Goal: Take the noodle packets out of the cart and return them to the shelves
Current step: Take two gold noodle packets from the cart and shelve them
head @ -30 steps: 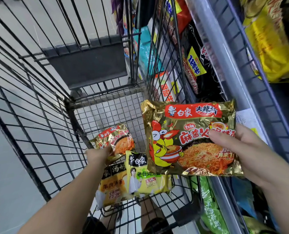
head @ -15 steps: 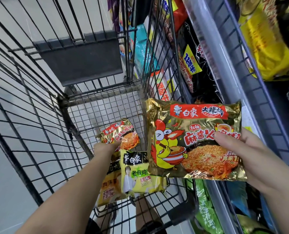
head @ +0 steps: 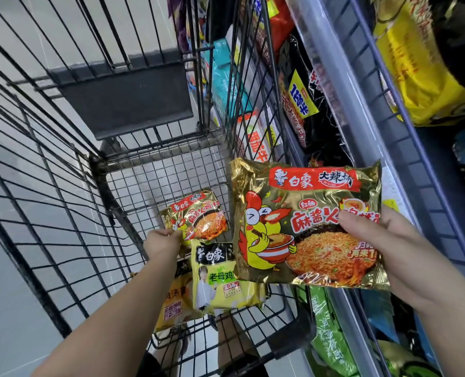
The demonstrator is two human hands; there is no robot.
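Hands: two, bare, both occupied.
- Right hand (head: 389, 251): grips the gold chicken-print noodle packet (head: 304, 227) at its right edge, thumb on the printed face and fingers behind. The packet is held face up above the cart's right wall, beside the shelf rail (head: 334, 85).
- Left hand (head: 161, 242): reached down into the shopping cart (head: 62, 186), fingertips curled and pinching the lower left corner of the second gold noodle packet (head: 198, 214), which lies on the cart floor.

Cart contents, remaining:
- Yellow noodle packet (head: 220, 278): flat on the cart floor, just below the second gold packet, its right edge hidden under the held packet.
- Orange noodle packet (head: 172, 300): partly beneath the yellow one and behind the left forearm.

Cart fitting: dark flap panel (head: 125, 96) on the far wall.

Shelves, to the right of the cart:
- black packets with a yellow label (head: 302, 102);
- yellow bags (head: 421, 83) on the upper level;
- green packets (head: 332, 341) low down;
- teal packet (head: 224, 77), seen through the cart wires.
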